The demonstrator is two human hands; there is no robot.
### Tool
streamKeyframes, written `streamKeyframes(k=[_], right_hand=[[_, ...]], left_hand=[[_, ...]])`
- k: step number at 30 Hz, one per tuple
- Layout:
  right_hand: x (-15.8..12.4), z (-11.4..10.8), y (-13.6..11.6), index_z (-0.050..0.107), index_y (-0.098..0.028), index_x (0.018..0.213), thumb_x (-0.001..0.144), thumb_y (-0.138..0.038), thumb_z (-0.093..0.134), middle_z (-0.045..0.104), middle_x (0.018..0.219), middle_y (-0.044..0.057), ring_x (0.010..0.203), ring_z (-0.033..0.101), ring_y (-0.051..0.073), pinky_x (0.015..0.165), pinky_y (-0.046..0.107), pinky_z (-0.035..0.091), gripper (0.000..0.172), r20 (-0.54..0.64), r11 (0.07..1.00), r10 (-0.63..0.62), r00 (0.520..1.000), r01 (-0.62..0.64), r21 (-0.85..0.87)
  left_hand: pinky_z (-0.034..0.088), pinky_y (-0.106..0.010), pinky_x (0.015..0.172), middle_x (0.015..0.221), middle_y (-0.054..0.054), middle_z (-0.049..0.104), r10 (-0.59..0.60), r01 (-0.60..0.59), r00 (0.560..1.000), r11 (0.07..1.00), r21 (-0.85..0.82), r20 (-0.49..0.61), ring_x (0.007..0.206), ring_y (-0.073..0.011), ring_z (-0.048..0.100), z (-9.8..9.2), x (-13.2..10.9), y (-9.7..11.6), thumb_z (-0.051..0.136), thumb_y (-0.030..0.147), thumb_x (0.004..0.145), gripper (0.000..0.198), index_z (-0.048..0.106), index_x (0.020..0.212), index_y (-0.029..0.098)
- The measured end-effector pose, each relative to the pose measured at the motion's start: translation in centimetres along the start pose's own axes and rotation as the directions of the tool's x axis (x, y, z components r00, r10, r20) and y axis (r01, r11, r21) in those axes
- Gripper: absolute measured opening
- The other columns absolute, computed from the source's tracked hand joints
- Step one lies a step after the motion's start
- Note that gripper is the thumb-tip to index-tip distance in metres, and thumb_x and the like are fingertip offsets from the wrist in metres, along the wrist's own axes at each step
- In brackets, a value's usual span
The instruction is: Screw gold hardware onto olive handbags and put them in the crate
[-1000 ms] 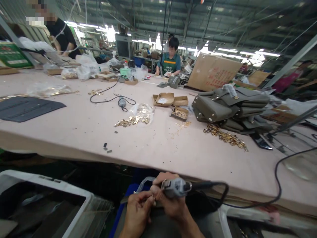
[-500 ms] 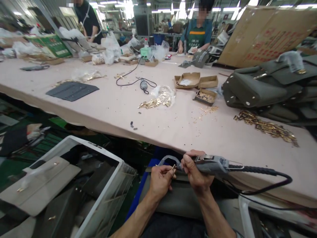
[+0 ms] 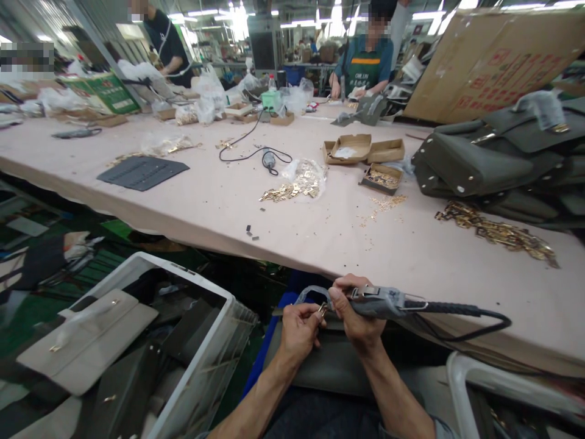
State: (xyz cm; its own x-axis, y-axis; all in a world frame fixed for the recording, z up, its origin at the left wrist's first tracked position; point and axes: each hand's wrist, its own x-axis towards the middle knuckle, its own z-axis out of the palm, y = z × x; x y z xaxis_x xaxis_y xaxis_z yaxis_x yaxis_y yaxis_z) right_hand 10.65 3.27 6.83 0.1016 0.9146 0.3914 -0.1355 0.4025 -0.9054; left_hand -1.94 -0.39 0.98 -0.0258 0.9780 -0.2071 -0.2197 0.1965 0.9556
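Note:
On my lap lies a dark grey-green handbag (image 3: 342,366), its handle (image 3: 313,291) wrapped in clear plastic. My left hand (image 3: 299,329) pinches a small gold metal fitting (image 3: 323,310) at the bag's upper edge, near the handle. In my right hand (image 3: 359,317) is a grey corded electric screwdriver (image 3: 381,302), held almost level with its front end pointing left at the fitting. My fingers cover its tip, so I cannot tell whether it touches the fitting. A black cord (image 3: 457,310) runs from its rear to the right.
Left of me stands a white crate (image 3: 228,311) of bags; another white crate (image 3: 457,372) is at right. The table (image 3: 205,207) bears gold fittings (image 3: 498,235), a small box of screws (image 3: 382,178) and stacked bags (image 3: 493,158). A co-worker (image 3: 370,61) works across the table.
The screwdriver and my right hand have shifted slightly left, closer to the fitting. My left hand keeps its pinch. The whole view has swung a little to the left.

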Motion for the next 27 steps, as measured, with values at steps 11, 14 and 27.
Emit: streamKeyframes(k=[11, 14, 27], right_hand=[[3.6, -3.5, -7.2, 0.070, -0.018, 0.099, 0.082, -0.015, 0.069, 0.066, 0.080, 0.000, 0.043, 0.046, 0.005, 0.050, 0.025, 0.042, 0.017, -0.258, 0.943, -0.007, 0.966, 0.092, 0.320], [3.5, -4.7, -6.9, 0.071, -0.015, 0.094, 0.080, -0.017, 0.070, 0.066, 0.076, 0.000, 0.043, 0.044, 0.005, 0.051, 0.025, 0.041, 0.014, -0.295, 0.917, 0.100, 0.950, 0.027, 0.397], [3.3, -7.0, -6.2, 0.072, -0.016, 0.090, 0.078, -0.019, 0.072, 0.065, 0.076, 0.000, 0.045, 0.043, 0.005, 0.052, 0.025, 0.042, 0.013, -0.358, 0.898, 0.170, 0.918, 0.005, 0.440]], left_hand=[[0.046, -0.020, 0.036, 0.076, -0.007, 0.072, 0.038, -0.034, 0.996, 0.998, 0.049, -0.087, 0.040, -0.0081, 0.049, 1.2, -0.2, -0.5, 0.069, 0.040, 0.088, 0.034, 0.078, 0.101, 0.010], [0.048, -0.021, 0.041, 0.073, -0.004, 0.070, 0.132, -0.101, 0.985, 0.965, 0.242, -0.114, 0.045, -0.0117, 0.056, 1.6, -0.6, -0.2, 0.064, 0.040, 0.093, 0.031, 0.077, 0.107, 0.015], [0.060, -0.047, 0.083, 0.104, -0.026, 0.074, 0.479, -0.213, 0.877, 0.421, 0.882, -0.017, 0.093, -0.0360, 0.074, 3.6, 1.0, -2.6, 0.039, 0.011, 0.098, 0.040, 0.063, 0.127, -0.002]])
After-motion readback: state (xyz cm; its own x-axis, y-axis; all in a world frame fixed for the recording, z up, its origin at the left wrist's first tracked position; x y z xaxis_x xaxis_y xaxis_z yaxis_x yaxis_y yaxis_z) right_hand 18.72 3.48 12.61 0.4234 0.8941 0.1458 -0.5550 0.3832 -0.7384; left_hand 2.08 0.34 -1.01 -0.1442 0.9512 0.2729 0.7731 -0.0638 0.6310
